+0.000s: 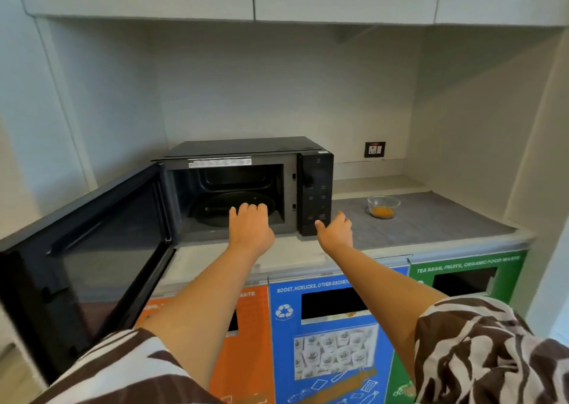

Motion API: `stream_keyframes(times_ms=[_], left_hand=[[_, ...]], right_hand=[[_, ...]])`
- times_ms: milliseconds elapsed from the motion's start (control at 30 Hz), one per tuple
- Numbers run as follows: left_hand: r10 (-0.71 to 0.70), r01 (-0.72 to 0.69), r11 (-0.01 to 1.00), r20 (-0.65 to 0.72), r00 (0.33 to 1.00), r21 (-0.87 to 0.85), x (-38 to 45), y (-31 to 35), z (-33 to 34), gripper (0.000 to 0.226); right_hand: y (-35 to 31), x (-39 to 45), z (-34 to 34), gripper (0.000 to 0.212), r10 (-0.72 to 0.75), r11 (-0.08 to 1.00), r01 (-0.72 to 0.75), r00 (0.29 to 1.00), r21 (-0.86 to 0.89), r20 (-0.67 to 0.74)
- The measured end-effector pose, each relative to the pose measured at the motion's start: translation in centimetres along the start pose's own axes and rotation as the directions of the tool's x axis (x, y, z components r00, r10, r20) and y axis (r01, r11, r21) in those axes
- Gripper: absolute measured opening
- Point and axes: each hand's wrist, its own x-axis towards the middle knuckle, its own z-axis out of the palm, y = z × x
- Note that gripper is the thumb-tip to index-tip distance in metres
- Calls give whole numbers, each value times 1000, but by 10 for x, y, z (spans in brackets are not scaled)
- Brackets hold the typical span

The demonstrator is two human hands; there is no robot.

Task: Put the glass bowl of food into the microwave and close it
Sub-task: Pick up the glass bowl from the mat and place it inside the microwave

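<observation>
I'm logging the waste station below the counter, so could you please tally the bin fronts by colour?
Orange bin front: 1
Blue bin front: 1
Green bin front: 1
Total: 3

Counter (431,234) carries microwave (243,182) (open) and bowl (383,206).

Sleeves: short, loose, ending above each elbow, printed in dark brown and white zebra-like stripes.
Left sleeve (123,369): wavy brown bands on white.
Right sleeve (480,351): same pattern, fabric gathered in folds.
Forearms: bare from elbow to wrist.
Left hand (251,228): bare, unadorned.
Right hand (335,233): bare, unadorned.
</observation>
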Motion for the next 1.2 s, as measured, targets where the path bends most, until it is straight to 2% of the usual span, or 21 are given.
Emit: stream_keyframes(times_ms=[200, 267, 400, 600, 900, 1200], left_hand=[[155, -148, 983, 61, 986, -110, 63, 73, 52, 42], [195, -174, 971, 118, 974, -164, 88, 100, 70, 42], [226, -171, 945, 179, 957, -280, 140, 158, 105, 44], [246, -163, 939, 261, 934, -302, 202, 235, 154, 52], [218, -115, 948, 344, 913, -296, 247, 264, 206, 41], [232, -125, 947, 361, 903, -296, 261, 275, 222, 36]], right_hand=[[41, 93, -20, 69, 57, 998, -57, 998, -35, -10], [54, 126, -30, 71, 70, 994, -70, 998, -82, 2], [83, 196, -54, 70, 62, 980, -57, 998, -190, 18], [138, 288, -90, 61, 114, 943, -103, 993, -315, 17], [179, 353, -93, 68, 148, 926, -111, 986, -360, 76], [196, 375, -86, 39, 47, 939, -2, 992, -345, 120]])
